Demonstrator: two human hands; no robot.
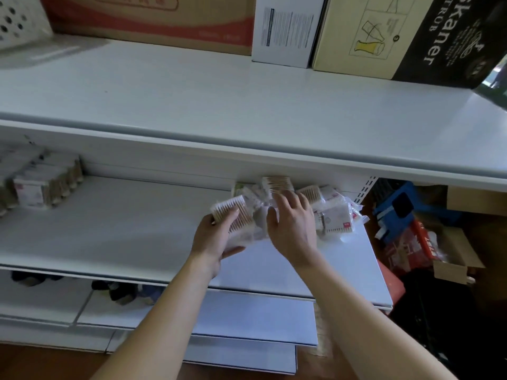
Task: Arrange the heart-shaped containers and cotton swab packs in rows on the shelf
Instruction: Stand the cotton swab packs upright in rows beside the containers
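My left hand (pixel 212 239) grips a clear cotton swab pack (pixel 233 215) with wooden sticks, held just above the white middle shelf (pixel 115 229). My right hand (pixel 293 226) lies with straight fingers on a loose heap of cotton swab packs (pixel 332 212) at the shelf's right end; whether the fingertips hold one is hidden. A neat row of swab packs (pixel 44 185) stands at the shelf's far left. No heart-shaped container is plainly visible.
The top shelf (pixel 247 105) overhangs the middle one and carries cardboard boxes (pixel 397 37) at the back. Right of the shelving lie a blue item (pixel 395 212), red packaging (pixel 422 242) and an open carton (pixel 455 259). Lower white shelves (pixel 247 316) sit below.
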